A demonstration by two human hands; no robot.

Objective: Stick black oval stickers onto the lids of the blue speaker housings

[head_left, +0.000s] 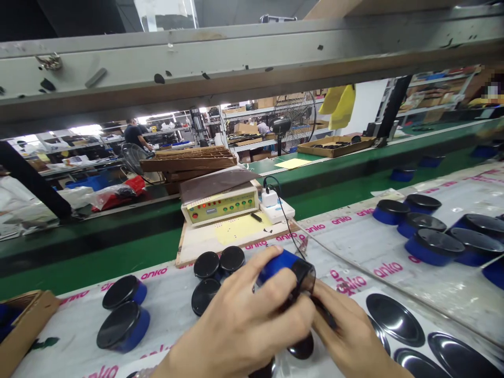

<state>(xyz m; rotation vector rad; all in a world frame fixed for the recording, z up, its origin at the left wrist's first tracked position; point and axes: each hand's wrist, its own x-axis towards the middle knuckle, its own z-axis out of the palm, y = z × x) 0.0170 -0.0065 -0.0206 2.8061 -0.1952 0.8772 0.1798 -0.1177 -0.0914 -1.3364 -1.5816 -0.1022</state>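
My left hand (248, 315) is wrapped round a blue round unit with a black end (275, 262), held tilted above the bench. Close against its right side, my right hand (346, 325) is closed, with a dark piece (325, 313) partly showing between the fingers; its kind is hidden. A thin black cable (290, 231) runs from a white plug adapter (270, 198) down behind the held unit; its end is out of sight. Just beyond my left hand stand several similar black-topped round units (207, 265). Shiny black discs (396, 319) lie right of my right hand.
A yellow-panelled control box (220, 206) sits on a board ahead, before a green conveyor belt (334, 197). More blue units (435, 245) stand at right, others (124, 325) at left by a cardboard box (29, 336). A grey beam (236, 58) crosses overhead. A person (136, 135) is far off.
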